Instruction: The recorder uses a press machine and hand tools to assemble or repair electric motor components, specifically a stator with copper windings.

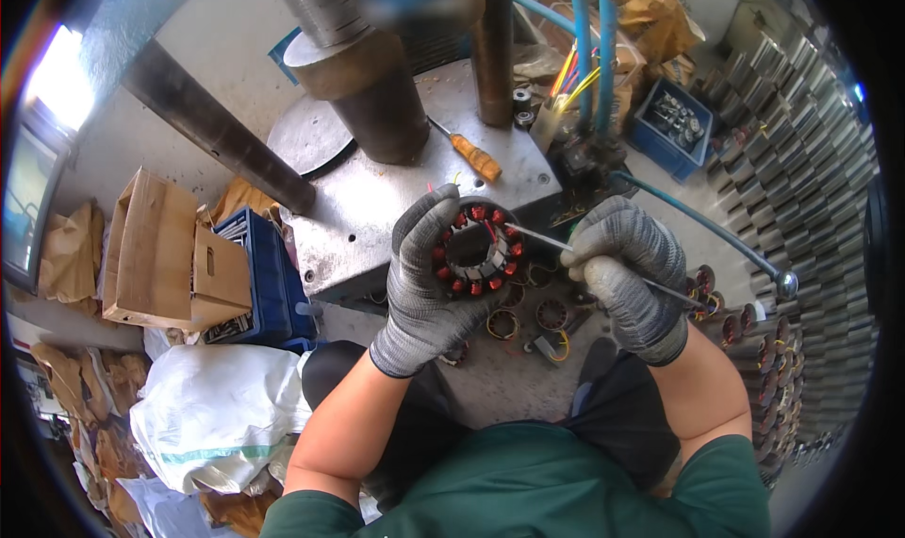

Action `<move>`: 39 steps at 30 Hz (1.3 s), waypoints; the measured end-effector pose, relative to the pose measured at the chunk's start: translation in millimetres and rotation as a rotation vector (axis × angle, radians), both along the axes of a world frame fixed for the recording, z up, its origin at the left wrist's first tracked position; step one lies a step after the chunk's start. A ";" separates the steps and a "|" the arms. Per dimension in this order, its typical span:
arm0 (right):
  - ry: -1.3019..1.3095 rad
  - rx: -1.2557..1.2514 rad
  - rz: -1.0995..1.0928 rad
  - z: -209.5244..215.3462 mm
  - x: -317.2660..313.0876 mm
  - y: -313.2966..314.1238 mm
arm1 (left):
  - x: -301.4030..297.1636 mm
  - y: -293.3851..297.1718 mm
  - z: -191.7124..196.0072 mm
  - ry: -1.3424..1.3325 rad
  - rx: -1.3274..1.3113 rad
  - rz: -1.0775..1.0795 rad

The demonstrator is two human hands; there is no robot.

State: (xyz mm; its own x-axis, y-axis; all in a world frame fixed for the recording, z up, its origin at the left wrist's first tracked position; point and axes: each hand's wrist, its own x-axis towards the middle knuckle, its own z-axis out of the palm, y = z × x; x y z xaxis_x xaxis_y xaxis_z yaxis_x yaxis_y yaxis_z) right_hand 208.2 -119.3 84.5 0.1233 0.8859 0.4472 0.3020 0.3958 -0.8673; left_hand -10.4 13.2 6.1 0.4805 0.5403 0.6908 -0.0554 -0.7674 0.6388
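My left hand (415, 293), in a grey knit glove, is closed round the side of a ring-shaped motor stator (514, 249) with red windings. Its open middle faces me. In my right hand (630, 264), also gloved, a thin metal rod (539, 237) is pinched between thumb and fingers. The rod's tip meets the upper right rim of the stator; whether it touches a winding I cannot tell. Its other end sticks out beyond the right hand. Just past the stator lies the steel press table (443, 175), carrying an orange-handled screwdriver (476, 157).
A thick steel cylinder (372, 95) stands on the press table between columns. At left are a cardboard box (156, 246), a blue crate (273, 288) and a white sack (217, 406). Stacked metal cores (801, 161), a blue bin (650, 142) and a ball-ended lever (726, 236) occupy the right.
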 end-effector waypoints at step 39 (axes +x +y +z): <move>-0.373 0.281 -0.085 -6.4 -2.1 9.7 | 2.3 -1.3 -6.2 -0.038 0.099 0.029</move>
State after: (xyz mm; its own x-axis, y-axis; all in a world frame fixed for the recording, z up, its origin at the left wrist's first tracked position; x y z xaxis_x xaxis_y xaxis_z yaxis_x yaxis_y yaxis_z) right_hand 206.1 -109.6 78.1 -0.0242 0.7182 0.6954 0.6140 0.5596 -0.5566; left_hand -8.1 11.8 0.0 0.4387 0.4813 0.7589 -0.0551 -0.8285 0.5573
